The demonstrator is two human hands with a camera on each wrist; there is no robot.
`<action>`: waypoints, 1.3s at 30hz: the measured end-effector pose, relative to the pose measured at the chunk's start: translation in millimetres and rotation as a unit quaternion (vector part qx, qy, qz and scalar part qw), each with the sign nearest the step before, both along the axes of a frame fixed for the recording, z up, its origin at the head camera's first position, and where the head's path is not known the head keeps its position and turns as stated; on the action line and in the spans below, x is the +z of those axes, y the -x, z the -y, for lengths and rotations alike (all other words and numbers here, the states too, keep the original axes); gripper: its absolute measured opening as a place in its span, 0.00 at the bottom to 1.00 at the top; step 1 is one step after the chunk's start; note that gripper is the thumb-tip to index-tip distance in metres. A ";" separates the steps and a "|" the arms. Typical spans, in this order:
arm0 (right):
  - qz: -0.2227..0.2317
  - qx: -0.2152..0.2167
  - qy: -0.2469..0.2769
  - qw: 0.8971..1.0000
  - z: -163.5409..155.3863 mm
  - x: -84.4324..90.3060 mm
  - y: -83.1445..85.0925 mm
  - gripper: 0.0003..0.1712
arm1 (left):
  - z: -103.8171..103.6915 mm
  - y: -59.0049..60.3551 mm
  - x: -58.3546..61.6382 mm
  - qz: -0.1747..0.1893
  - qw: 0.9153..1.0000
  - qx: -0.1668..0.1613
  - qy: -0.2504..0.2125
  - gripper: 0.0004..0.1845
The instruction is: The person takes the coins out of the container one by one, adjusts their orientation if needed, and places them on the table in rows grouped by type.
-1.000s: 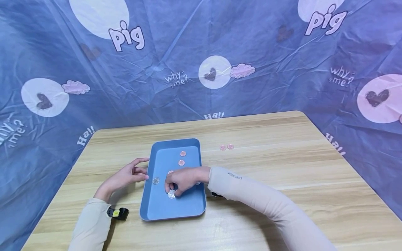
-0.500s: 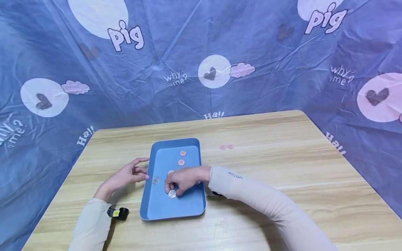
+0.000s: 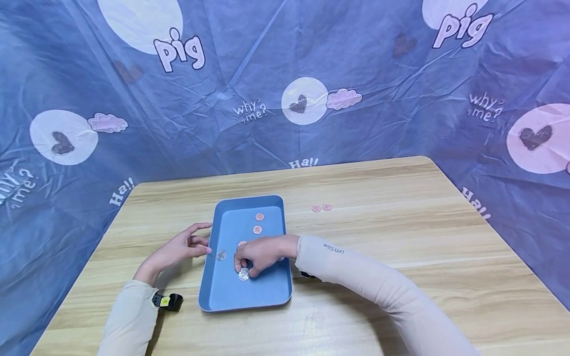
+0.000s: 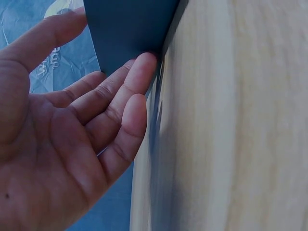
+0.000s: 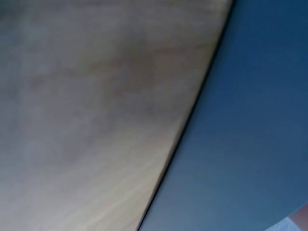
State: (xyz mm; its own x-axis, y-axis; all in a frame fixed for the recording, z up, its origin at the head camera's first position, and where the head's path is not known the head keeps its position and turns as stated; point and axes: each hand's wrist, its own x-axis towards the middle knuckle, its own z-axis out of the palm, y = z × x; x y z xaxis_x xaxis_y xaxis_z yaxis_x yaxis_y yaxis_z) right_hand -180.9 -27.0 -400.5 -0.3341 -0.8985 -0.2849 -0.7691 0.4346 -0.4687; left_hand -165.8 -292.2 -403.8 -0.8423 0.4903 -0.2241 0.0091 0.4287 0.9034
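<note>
A blue rectangular tray [image 3: 240, 296] lies on the wooden table. My left hand [image 3: 178, 248] is at its left side; in the left wrist view its fingertips [image 4: 143, 67] touch the tray's outer wall [image 4: 127, 29] and the thumb is up at the rim. Reaching over the right rim, my right hand [image 3: 260, 253] has curled fingers low in the tray, with thumb and fingertips at the edges of a silver coin [image 3: 243, 274]. Another silver coin [image 3: 221, 255] lies near the left wall. The right wrist view shows the tray's wall [image 5: 245, 120], not the fingers.
Two copper-coloured coins [image 3: 260, 217] [image 3: 257, 230] lie in the tray's far half, and a third [image 3: 242, 244] shows partly behind my right hand. Two more copper-coloured coins [image 3: 316, 208] [image 3: 327, 207] lie on the table [image 3: 378, 198] to the right. A patterned blue cloth [image 3: 249, 143] hangs behind.
The silver coin at my right fingertips has shifted very slightly back and forth. Both hands and the tray stay in place.
</note>
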 end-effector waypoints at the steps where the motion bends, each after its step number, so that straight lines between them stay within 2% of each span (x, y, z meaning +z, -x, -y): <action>1: -0.001 0.001 0.000 1.000 -0.1 -0.2 0.3 0.10 | 0.0 0.2 -0.2 0.000 1.000 0.000 0.000 0.41; 9: -0.006 0.001 0.003 1.000 -0.8 -0.8 0.3 0.09 | 0.7 1.2 -1.4 -0.002 1.000 0.001 0.007 0.41; 19: -0.069 0.017 -0.012 0.997 4.7 -1.9 -1.7 0.10 | 1.0 1.5 -2.2 -0.003 1.000 -0.001 0.009 0.41; 25: -0.070 0.013 -0.019 0.997 4.3 -0.8 -1.7 0.10 | 1.3 1.4 -1.7 -0.001 1.000 0.001 0.012 0.41; 30: -0.071 0.015 -0.017 0.997 -2.5 7.0 2.6 0.10 | 0.9 1.5 -1.3 -0.001 1.000 0.004 0.017 0.41; 36: -0.070 -0.017 -0.022 0.997 -15.5 21.5 12.4 0.09 | 0.4 0.8 -0.8 -0.002 1.000 0.005 0.020 0.42; 39: -0.086 -0.028 -0.029 0.996 -23.7 25.1 16.8 0.09 | -0.2 0.9 -0.8 -0.004 1.000 0.006 0.021 0.42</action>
